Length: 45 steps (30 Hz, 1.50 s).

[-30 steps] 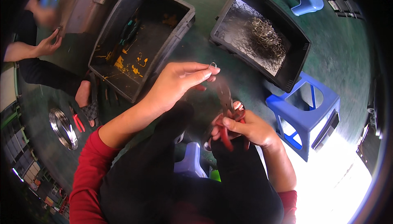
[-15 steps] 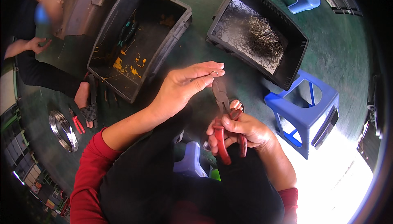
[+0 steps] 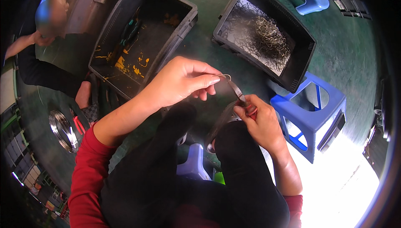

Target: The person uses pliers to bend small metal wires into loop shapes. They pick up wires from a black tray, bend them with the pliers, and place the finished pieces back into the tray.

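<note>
My left hand [image 3: 181, 80] pinches a thin, curved piece of wire [image 3: 227, 76] between thumb and forefinger, with the other fingers loosely curled. My right hand [image 3: 262, 123] is wrapped round a pair of pliers [image 3: 236, 90] with red handles, most of which the fingers hide. The metal jaws point up and left and meet the wire near its bent end; whether they grip it is too small to tell. Both hands hover above my knees, the left one slightly higher.
Ahead right, a black crate [image 3: 307, 63] holds a heap of bent wire pieces [image 3: 271, 36]. A yellow-stained black crate [image 3: 167, 46] at left contains a tool. Blue stools [image 3: 321, 98] stand right. On the floor lie a wire coil [image 3: 62, 132] and red pliers [image 3: 77, 122]. A co-worker's hands [image 3: 52, 23] are upper left.
The pliers have turned from nearly upright to tilted and sit farther right. My right hand has moved up and right; the left has shifted slightly down and left. More wire shows between them.
</note>
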Each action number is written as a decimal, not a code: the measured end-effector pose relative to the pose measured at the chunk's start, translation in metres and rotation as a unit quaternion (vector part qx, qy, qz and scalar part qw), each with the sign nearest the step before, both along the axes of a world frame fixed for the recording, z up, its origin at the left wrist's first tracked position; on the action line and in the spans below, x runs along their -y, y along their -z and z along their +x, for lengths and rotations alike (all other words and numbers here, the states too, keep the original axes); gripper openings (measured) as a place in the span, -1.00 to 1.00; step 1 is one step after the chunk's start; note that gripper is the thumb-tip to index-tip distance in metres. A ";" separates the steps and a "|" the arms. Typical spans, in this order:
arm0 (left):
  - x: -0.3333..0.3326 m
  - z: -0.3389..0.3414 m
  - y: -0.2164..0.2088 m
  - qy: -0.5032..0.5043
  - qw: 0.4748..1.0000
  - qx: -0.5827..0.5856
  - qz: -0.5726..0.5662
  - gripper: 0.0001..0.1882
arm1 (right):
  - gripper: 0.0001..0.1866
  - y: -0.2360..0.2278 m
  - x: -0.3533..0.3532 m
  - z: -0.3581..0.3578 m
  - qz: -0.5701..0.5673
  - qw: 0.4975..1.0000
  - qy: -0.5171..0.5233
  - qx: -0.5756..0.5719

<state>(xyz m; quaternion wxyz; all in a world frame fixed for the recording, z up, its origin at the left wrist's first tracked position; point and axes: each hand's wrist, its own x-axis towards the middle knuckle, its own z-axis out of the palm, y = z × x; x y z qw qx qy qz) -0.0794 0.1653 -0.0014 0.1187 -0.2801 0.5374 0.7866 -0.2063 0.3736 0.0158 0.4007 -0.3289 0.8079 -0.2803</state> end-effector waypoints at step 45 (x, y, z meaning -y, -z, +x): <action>-0.040 0.004 -0.022 -0.068 0.998 0.014 0.008 -0.67 | -0.84 0.028 0.001 -0.004 -0.037 0.999 -0.004 -0.016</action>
